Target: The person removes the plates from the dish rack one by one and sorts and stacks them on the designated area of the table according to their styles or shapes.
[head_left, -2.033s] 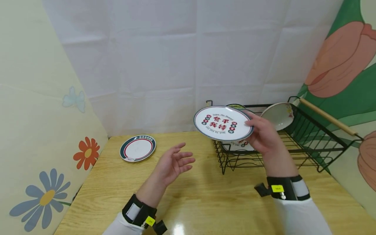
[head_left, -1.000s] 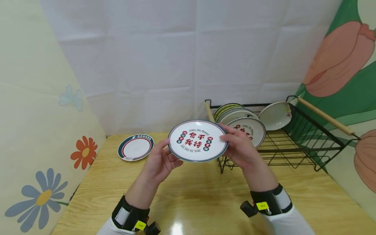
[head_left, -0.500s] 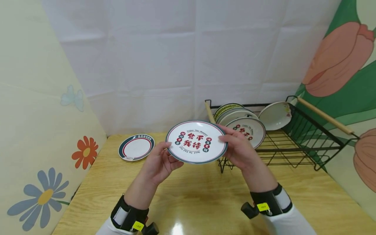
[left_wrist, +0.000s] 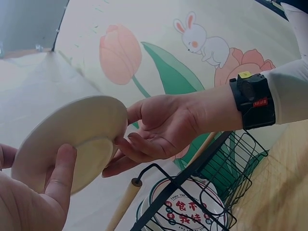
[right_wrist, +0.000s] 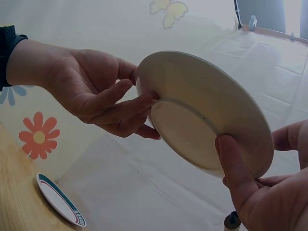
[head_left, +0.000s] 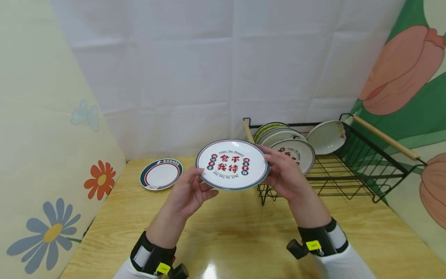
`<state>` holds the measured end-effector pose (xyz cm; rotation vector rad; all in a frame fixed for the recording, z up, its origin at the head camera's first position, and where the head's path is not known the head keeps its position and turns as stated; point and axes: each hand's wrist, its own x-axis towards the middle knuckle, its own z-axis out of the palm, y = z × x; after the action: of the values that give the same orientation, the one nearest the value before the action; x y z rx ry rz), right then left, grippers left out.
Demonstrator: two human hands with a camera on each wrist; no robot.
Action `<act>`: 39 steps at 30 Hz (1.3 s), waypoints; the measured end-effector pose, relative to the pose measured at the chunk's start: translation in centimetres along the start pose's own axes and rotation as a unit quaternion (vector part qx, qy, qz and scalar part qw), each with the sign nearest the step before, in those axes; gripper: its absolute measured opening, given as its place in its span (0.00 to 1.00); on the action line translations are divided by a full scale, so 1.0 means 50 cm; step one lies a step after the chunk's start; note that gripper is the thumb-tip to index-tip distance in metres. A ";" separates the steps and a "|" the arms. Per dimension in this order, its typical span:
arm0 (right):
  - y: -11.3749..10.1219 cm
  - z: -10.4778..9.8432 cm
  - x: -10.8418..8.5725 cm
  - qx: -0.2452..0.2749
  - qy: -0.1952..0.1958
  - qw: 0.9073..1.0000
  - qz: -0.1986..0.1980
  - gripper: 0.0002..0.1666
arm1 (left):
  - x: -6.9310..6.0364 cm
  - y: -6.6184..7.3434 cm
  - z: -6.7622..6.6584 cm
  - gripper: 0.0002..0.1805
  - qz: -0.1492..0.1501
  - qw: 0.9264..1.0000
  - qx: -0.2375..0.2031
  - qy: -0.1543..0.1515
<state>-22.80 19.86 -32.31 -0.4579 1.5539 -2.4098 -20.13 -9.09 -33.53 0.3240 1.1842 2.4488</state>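
Note:
A white plate with a dark rim and red characters is held in the air above the table. The left hand grips its left edge, thumb on the upper face. The right hand grips its right edge. In the left wrist view the pale underside of the plate shows, with fingers of the right hand against it. The right wrist view shows fingertips of the left hand touching the underside of the plate from below.
Another plate with a dark rim lies on the wooden table at the left. At the right stands a black wire rack with wooden handles, holding several plates and a white bowl.
Over two seconds, the right hand has brought the plate left from in front of the rack, and the left hand has taken its left edge. Lately the plate has tilted slightly and risen a little.

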 end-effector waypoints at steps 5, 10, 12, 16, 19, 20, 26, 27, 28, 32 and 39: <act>0.008 0.014 0.001 0.031 -0.017 0.999 -0.004 0.32 | -0.003 0.009 -0.006 0.27 0.010 1.000 0.012 0.015; 0.016 0.033 0.006 0.069 -0.029 0.997 -0.006 0.31 | 0.002 0.024 -0.019 0.28 0.032 0.999 0.020 0.023; 0.017 0.044 0.012 0.075 -0.027 0.997 -0.005 0.32 | 0.005 0.034 -0.024 0.29 0.043 0.998 0.022 0.032; 0.024 0.065 0.031 0.076 -0.017 0.997 0.010 0.32 | 0.013 0.062 -0.041 0.30 0.067 0.996 0.029 0.043; 0.037 0.081 0.052 0.072 -0.010 0.997 0.028 0.31 | 0.017 0.085 -0.060 0.30 0.081 0.995 0.036 0.054; 0.042 0.086 0.060 0.071 -0.008 0.997 0.033 0.31 | 0.018 0.092 -0.067 0.30 0.082 0.994 0.036 0.061; 0.088 0.125 0.116 0.090 0.007 0.994 0.064 0.33 | 0.028 0.123 -0.122 0.28 0.084 0.986 0.039 0.141; 0.097 0.132 0.126 0.094 0.005 0.993 0.068 0.33 | 0.030 0.127 -0.134 0.28 0.085 0.983 0.038 0.156; 0.105 0.139 0.135 0.097 0.004 0.993 0.071 0.34 | 0.032 0.130 -0.145 0.27 0.085 0.981 0.038 0.170; 0.141 0.165 0.168 0.111 0.008 0.990 0.087 0.34 | 0.035 0.143 -0.190 0.28 0.084 0.975 0.021 0.205; 0.222 0.185 0.217 0.111 0.049 0.986 0.116 0.31 | 0.031 0.148 -0.264 0.31 0.071 0.968 0.019 0.239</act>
<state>-28.94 3.68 -37.43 -0.1098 1.2720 -2.4133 -28.29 -21.75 -35.74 -0.1957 1.4394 2.7234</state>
